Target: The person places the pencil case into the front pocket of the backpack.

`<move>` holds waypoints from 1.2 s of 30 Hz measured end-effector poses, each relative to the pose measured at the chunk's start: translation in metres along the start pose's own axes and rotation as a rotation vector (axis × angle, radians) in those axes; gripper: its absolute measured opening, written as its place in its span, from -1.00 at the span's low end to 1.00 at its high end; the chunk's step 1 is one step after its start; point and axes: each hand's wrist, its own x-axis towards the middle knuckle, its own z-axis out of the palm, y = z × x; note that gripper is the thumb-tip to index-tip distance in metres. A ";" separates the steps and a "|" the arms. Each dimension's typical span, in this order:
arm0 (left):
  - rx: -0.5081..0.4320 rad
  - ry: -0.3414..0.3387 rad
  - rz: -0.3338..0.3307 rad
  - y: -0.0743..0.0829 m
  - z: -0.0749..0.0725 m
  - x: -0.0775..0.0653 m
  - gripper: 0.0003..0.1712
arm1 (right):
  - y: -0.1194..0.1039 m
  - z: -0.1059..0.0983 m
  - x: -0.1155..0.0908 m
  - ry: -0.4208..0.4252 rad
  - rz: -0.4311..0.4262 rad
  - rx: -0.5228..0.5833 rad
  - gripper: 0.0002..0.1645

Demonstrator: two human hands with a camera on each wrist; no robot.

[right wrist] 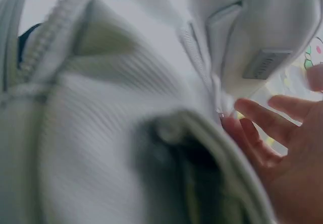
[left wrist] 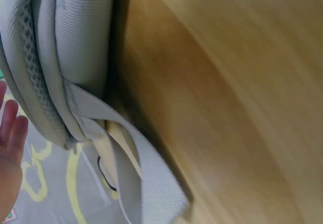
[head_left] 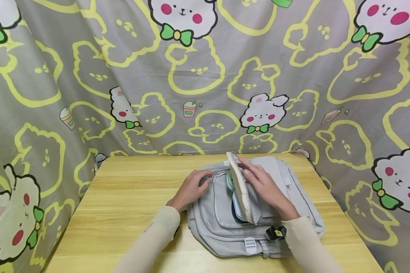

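Note:
A grey backpack (head_left: 225, 242) lies on its back on the wooden table. The front pocket's flap (head_left: 240, 189) stands raised, and a teal round thing (head_left: 230, 181) and a light blue and dark thing (head_left: 238, 208) show partly beside it; their kind is unclear. My right hand (head_left: 264, 189) is against the flap's right side, fingers loosely extended; in the right wrist view these fingers (right wrist: 267, 118) are near a zipper, holding nothing. My left hand (head_left: 193, 187) rests at the backpack's left edge, fingertips by the pocket, and its fingers (left wrist: 12, 128) look relaxed.
A webbing strap (left wrist: 156, 183) hangs off the pack's side onto the table (head_left: 130, 197). A white buckle (head_left: 250, 245) sits at the near edge. A small black device (head_left: 276, 232) is by the right wrist. Behind hangs a patterned curtain (head_left: 205, 83).

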 end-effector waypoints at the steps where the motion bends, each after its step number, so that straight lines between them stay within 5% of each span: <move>1: 0.002 0.006 0.002 -0.002 -0.001 -0.001 -0.62 | 0.000 0.003 0.001 0.007 -0.028 -0.061 -0.41; 5: 0.020 0.026 -0.017 -0.008 -0.005 -0.004 -0.65 | -0.002 0.017 0.005 -0.051 -0.128 -0.224 -0.41; 10: 0.043 0.041 -0.039 -0.015 -0.007 -0.008 -0.65 | -0.004 0.034 0.006 -0.147 -0.131 -0.387 -0.31; 19: 0.067 0.032 -0.062 -0.021 -0.012 -0.009 -0.66 | -0.007 0.060 0.005 -0.144 -0.226 -0.748 -0.34; 25: 0.080 0.009 -0.122 -0.025 -0.014 -0.011 -0.66 | -0.011 0.066 0.009 -0.205 -0.204 -0.808 -0.42; 36: 0.140 -0.008 -0.129 -0.021 -0.023 -0.002 -0.70 | -0.025 0.065 0.012 -0.287 -0.161 -0.883 -0.53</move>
